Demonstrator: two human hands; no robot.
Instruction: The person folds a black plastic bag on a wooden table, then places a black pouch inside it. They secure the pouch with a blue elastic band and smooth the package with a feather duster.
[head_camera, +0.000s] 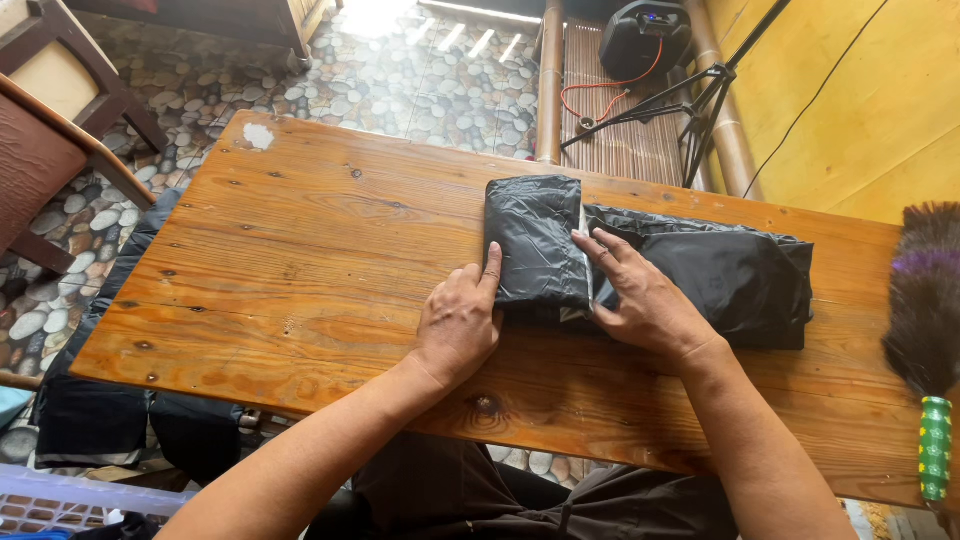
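Observation:
A folded black garment of thin shiny cloth (720, 275) lies on the wooden table (300, 260), right of the middle. Its left part is folded over into a narrow upright block (535, 235). My left hand (460, 322) rests at the block's lower left edge, fingers together, index finger lying along the cloth. My right hand (645, 300) presses flat on the garment just right of the fold, fingers spread and pointing to the upper left. A thin pale strip shows in the gap between the two folded parts.
A feather duster (925, 300) with a green patterned handle lies at the table's right edge. Dark cloth (110, 410) hangs below the left side. A wooden chair (50, 110) stands at far left on the pebble floor. A tripod (700, 90) and a black box stand behind.

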